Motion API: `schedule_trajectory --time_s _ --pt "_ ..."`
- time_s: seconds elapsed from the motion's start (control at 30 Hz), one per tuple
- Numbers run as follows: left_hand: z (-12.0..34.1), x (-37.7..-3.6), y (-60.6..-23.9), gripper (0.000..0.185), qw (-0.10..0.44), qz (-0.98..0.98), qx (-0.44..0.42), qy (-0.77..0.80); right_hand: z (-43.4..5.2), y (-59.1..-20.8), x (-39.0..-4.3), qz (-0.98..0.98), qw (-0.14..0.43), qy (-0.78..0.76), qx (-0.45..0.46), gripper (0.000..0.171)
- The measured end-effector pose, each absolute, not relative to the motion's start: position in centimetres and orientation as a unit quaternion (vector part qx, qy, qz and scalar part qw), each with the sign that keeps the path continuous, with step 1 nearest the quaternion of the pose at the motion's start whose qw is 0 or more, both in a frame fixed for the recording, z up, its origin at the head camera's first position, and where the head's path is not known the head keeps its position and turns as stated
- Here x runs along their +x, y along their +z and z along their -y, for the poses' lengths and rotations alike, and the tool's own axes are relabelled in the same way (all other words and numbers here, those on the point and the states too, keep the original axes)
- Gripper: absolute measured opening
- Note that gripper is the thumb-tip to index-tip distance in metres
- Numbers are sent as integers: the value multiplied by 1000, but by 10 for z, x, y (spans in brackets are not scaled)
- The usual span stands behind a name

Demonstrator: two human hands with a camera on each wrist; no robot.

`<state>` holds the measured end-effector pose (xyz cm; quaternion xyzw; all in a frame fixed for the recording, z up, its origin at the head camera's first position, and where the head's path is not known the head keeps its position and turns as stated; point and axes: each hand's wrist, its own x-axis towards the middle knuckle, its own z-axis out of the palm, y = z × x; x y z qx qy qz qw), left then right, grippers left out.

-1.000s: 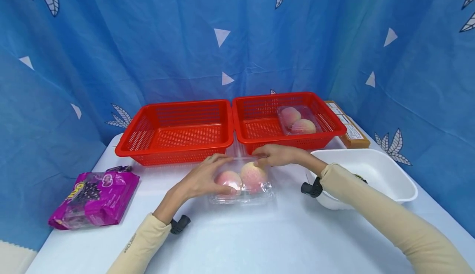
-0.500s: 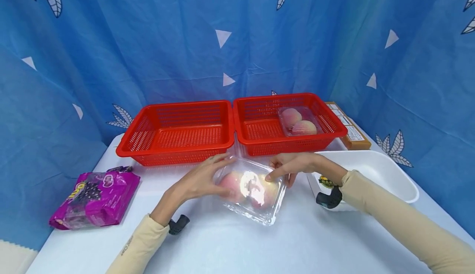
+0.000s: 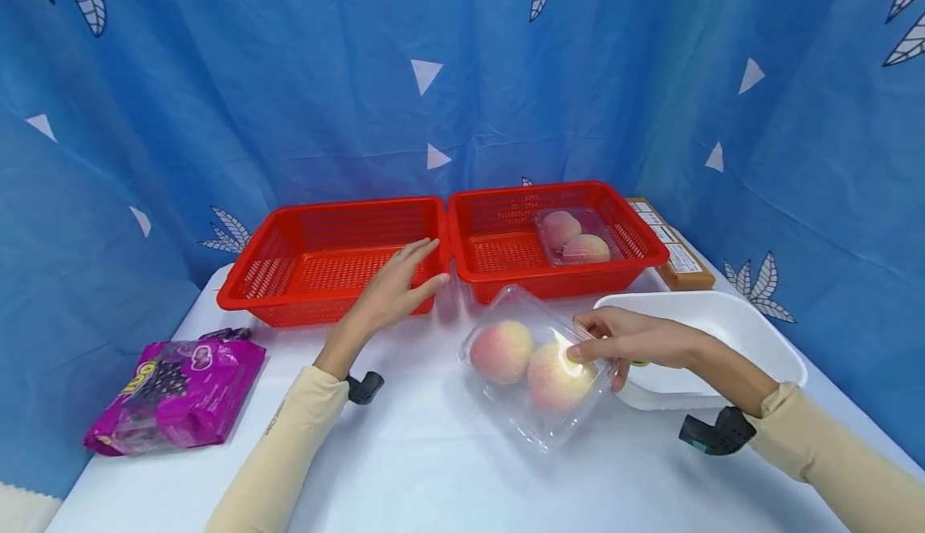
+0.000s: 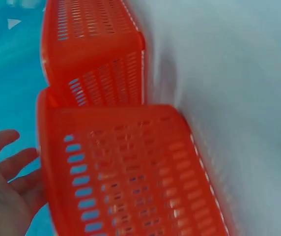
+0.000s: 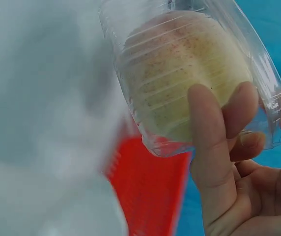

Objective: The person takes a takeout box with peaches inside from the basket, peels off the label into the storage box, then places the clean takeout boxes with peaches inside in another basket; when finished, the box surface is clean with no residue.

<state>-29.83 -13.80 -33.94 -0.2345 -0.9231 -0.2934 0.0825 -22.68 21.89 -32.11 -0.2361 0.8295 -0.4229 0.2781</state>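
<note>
My right hand (image 3: pixel 643 342) grips one end of a clear plastic clamshell (image 3: pixel 516 408) and holds it tilted above the table. Two pink-and-yellow peaches (image 3: pixel 501 352) sit inside it; in the right wrist view one peach (image 5: pixel 180 69) shows through the ribbed plastic, with fingers bent against the pack. My left hand (image 3: pixel 393 288) holds nothing. Its fingers are spread over the near right corner of the left red basket (image 3: pixel 336 308), and the left wrist view shows them beside that basket's rim (image 4: pixel 47 147).
In the right red basket (image 3: pixel 549 282) lies another peach clamshell (image 3: pixel 578 238). A white tub (image 3: pixel 723 308) stands at right, partly behind my right arm, with a brown carton (image 3: pixel 682 264) farther back. A purple grape bag (image 3: pixel 184 392) lies at left. A blue curtain (image 3: pixel 347 99) hangs behind.
The clamshell, held between both hands earlier, has moved right and turned in my right hand. My left hand has let go of it and moved up toward the left basket.
</note>
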Motion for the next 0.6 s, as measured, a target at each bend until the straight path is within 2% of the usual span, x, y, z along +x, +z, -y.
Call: schedule_trajectory --time_s 0.17,0.3,0.43,0.6 --pt "124 -316 -344 73 51 939 -223 -255 -244 -294 -236 -806 253 -469 -256 34" --pt "118 -322 -348 74 37 956 -212 -197 -255 -272 -258 -757 243 -539 -277 19" --pt "114 -325 -351 74 36 963 -204 -170 -252 -258 -283 -727 230 -602 -238 15" --pt "110 -326 -353 75 47 964 -206 -162 -233 -257 -324 -759 202 -597 -162 15"
